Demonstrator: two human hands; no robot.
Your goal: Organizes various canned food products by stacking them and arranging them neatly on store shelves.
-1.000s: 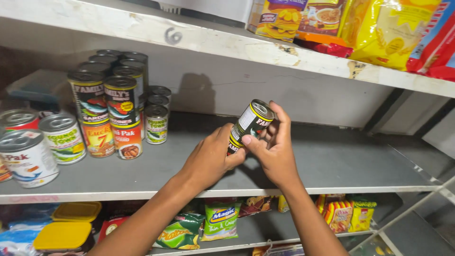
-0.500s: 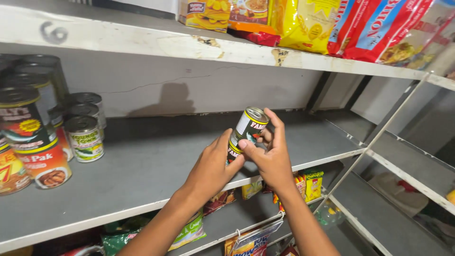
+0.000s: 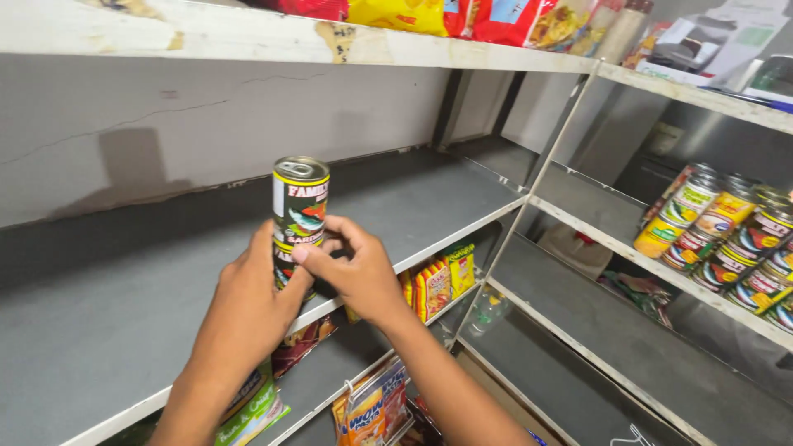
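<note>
1. Two hands held one tall can (image 3: 299, 216) upright above the grey shelf (image 3: 124, 330): the left hand (image 3: 248, 310) wrapped its lower part, the right hand (image 3: 359, 277) gripped its side.
2. Stacked cans (image 3: 719, 235) stood on a side shelf (image 3: 636, 252), well apart.

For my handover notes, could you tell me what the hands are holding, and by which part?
Both the left hand and right hand grip a tall sardine can upright by its lower half; its top stays uncovered.

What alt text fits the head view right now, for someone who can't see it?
Both hands, left hand and right hand, hold a tall fish can upright above a grey shelf. More cans stand on the shelf at right, snack packets below.
</note>
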